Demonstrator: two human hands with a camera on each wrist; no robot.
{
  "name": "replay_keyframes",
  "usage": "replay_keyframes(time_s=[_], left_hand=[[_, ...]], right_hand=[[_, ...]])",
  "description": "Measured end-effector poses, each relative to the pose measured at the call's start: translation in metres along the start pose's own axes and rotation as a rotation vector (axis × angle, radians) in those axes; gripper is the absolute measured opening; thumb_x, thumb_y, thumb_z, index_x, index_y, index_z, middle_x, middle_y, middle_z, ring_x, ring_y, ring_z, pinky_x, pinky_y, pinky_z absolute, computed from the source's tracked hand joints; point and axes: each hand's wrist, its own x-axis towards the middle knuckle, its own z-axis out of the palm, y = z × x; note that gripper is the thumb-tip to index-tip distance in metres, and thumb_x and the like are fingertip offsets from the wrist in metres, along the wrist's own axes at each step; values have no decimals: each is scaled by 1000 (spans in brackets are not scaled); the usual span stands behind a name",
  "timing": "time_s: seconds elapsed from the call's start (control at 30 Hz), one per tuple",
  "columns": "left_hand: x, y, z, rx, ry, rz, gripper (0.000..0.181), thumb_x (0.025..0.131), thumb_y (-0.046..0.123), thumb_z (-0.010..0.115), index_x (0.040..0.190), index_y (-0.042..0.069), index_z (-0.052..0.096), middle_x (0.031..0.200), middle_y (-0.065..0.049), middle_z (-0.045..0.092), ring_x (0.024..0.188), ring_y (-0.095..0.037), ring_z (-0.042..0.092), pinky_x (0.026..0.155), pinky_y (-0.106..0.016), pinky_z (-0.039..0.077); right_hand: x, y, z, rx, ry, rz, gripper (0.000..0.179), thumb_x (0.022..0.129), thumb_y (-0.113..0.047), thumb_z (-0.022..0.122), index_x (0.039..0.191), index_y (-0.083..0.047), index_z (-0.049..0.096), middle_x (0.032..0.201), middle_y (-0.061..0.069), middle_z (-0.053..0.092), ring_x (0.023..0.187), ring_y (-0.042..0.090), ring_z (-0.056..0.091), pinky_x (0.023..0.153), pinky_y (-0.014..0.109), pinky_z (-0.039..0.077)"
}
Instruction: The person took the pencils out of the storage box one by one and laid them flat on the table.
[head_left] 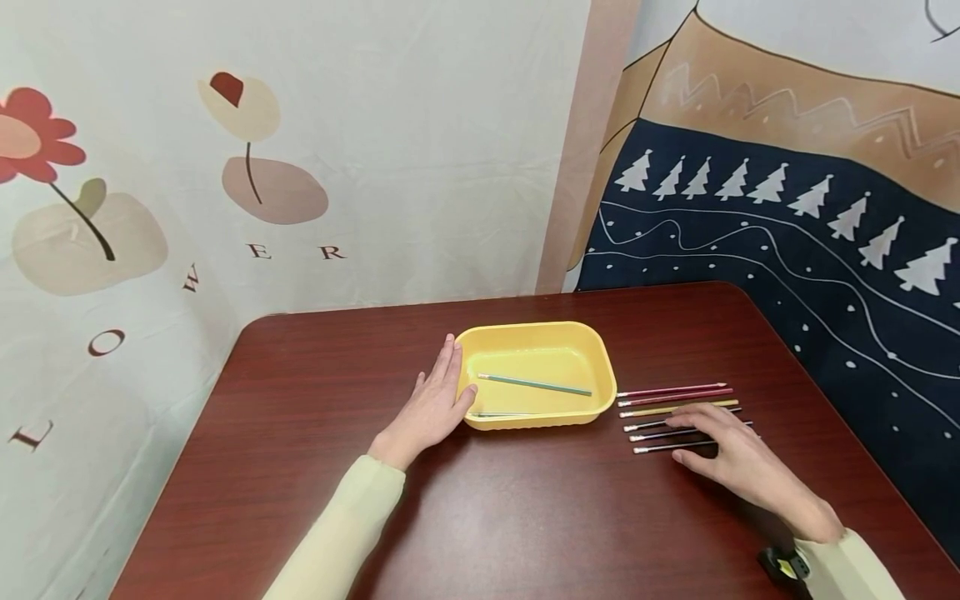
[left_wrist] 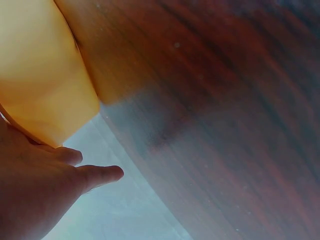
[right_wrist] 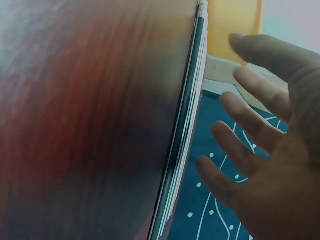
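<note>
A yellow plastic bin (head_left: 539,420) stands on the table with a green pencil (head_left: 536,385) lying in it and part of another along its near wall. My left hand (head_left: 429,406) rests against the bin's left side, fingers straight along the wall, thumb at the rim. In the left wrist view the fingers (left_wrist: 102,174) reach past the bin's (left_wrist: 45,75) outer wall. Right of the bin lie several pencils in a row: reddish ones (head_left: 671,389), a yellow one (head_left: 645,412) and dark ones (head_left: 660,435). My right hand (head_left: 738,458) hovers over the dark pencils, fingers spread apart in the right wrist view, holding nothing.
The dark red wooden table (head_left: 300,400) has rounded far corners. Behind it hangs a pale cloth (head_left: 435,167) with flowers and letters, and at the right a navy cloth (head_left: 750,242) with white trees. A black band (head_left: 783,565) circles the right wrist.
</note>
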Motion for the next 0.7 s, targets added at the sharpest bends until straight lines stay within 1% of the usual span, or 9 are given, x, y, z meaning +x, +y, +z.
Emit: replay_keyframes(time_s=[0.17,0.33,0.47,0.6,0.7], left_hand=[[0,0,0,1,1,2,76,110,39,39,164,-1,3,173,-14,-8,157,-33,15,118,-70,18],[0,0,0,4,5,4,76,110,39,39,164,-1,3,173,-14,-7,157,-34,16,118,-70,18],[0,0,0,1,4,3,76,110,39,39,164,-1,3,173,-13,-8,157,-33,15,118,-70,18],[0,0,0,1,5,4,76,110,39,39,164,-1,3,173,-14,-8,157,-32,14,118,-70,18],[0,0,0,4,6,3,76,110,39,39,164,-1,3,173,-14,-7,157,-32,14,117,-70,18]], right_hand=[[5,-6,1,48,17,15,47,87,-23,84,130,-13,69,139,12,59,124,38,54,93,64,46],[16,-14,1,108,41,20,50,90,-23,80,136,-11,65,152,12,51,136,42,47,97,70,42],[25,-23,3,138,50,19,53,91,-22,79,140,-11,63,156,11,49,142,40,42,100,70,40],[35,-33,7,145,59,5,56,91,-24,80,143,-13,61,158,8,47,146,37,39,104,66,41],[44,-41,10,161,60,3,59,92,-25,80,145,-13,59,160,7,45,148,35,37,107,66,40]])
